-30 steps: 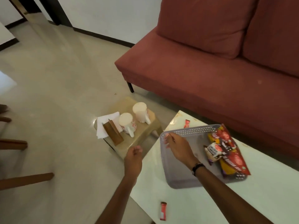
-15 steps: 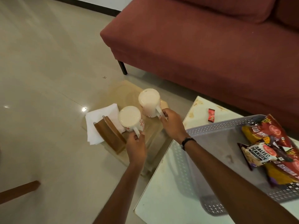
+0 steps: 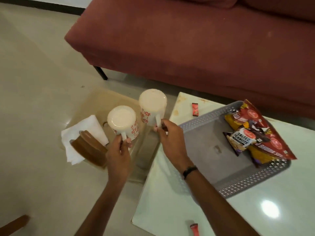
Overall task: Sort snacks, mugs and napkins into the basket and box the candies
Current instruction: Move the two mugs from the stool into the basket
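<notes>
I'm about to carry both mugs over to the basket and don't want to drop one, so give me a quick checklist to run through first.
1. Left hand grips the near mug by its handle: ok.
2. Right hand grips the far mug by its handle: ok.
3. Mugs empty: both are upside down, bases up: ok.
4. Free floor in the basket: the left part is bare, the snack packets lie at the right: ok.
5. Path to the basket: a red candy lies on the table beside it, not in the way: ok.
6. Mugs lifted off the stool: cannot tell.
</notes>
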Demonstrator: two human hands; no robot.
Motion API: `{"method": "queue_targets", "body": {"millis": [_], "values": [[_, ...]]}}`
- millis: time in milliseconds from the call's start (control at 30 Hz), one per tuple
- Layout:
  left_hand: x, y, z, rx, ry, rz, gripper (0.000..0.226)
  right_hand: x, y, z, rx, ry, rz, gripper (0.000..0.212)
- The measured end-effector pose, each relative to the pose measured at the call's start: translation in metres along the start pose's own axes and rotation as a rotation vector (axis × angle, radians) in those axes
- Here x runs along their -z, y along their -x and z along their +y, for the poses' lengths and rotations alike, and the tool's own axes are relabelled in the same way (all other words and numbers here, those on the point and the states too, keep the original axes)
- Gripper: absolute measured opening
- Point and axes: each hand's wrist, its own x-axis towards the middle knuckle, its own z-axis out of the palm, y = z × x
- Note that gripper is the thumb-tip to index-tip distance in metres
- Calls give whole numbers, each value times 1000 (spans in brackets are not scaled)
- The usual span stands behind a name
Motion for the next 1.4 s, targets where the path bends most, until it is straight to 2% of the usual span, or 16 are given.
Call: {"method": "queue_targets", "body": {"millis": [100,133,333,500,633,800,967,1167,1267,1400], "values": [[-7,11,27,-124,-7,-155,10,42,39,10,-26,-15,192,31],[-14,13,33,-155,-4,-212,11,53,51,17,-44,-6,252,33],[-85,33,61,-267,43,-526,13,81,103,66,-311,-105,493,2],[-145,32,53,-354,-20,-734,15,76,116,96,-470,-140,663,12],[-176,25,46,-409,-150,-766,18,71,116,110,-499,-114,706,21],[-189,20,42,-435,-212,-735,17,60,111,118,-530,-111,741,13],[-191,15,39,-449,-208,-757,17,52,97,118,-509,-86,815,14],[-193,14,34,-446,-191,-772,18,43,84,117,-570,-168,860,8],[-196,12,29,-409,-210,-779,20,45,82,117,-610,-204,832,8],[-194,14,31,-324,-213,-769,17,60,88,113,-658,-243,686,8]]}}
